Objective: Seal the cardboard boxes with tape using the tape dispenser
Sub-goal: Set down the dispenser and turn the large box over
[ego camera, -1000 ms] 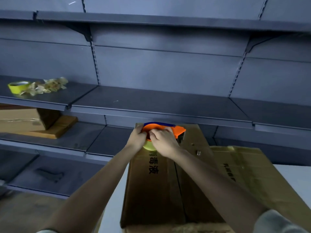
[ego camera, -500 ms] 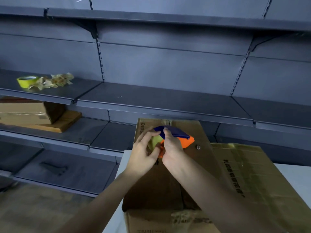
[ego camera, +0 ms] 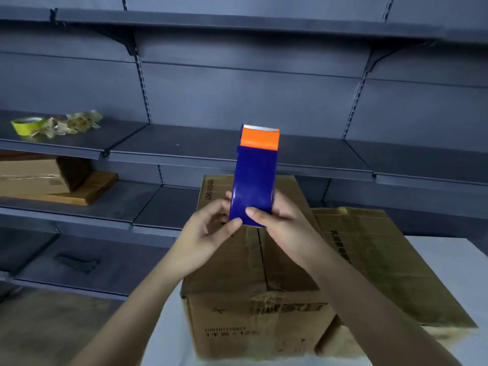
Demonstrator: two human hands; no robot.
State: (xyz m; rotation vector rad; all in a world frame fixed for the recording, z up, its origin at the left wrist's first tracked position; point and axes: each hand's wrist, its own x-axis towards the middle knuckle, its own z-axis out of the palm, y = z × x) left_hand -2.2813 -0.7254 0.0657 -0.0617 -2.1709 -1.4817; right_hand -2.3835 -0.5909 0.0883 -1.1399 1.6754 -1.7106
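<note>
Both hands hold the tape dispenser [ego camera: 254,180] by its lower end in the head view. My right hand [ego camera: 285,223] has its thumb laid across the blue face and its fingers wrapped behind. My left hand [ego camera: 208,233] pinches the lower left corner between thumb tip and fingers. It stands upright in the centre of the frame, lifted clear above the far end of the cardboard box [ego camera: 237,286], with its toothed blade at the top. I judge it a light, stiff plastic shell with a glossy face that could slip, so the sides of the body are the place to grip, well below those teeth. The box top should give a little under pressure along its centre seam, which runs toward me at lower centre. A second, flatter cardboard box [ego camera: 383,260] lies just beside it at right on the white table [ego camera: 449,260]; I cannot tell whether they touch. The grey shelf [ego camera: 184,149] edge sits close behind the far end of the box and may crowd a stroke starting there. At upper left, a yellow tape roll [ego camera: 26,125] and crumpled tape scraps [ego camera: 71,125] lie well apart.
</note>
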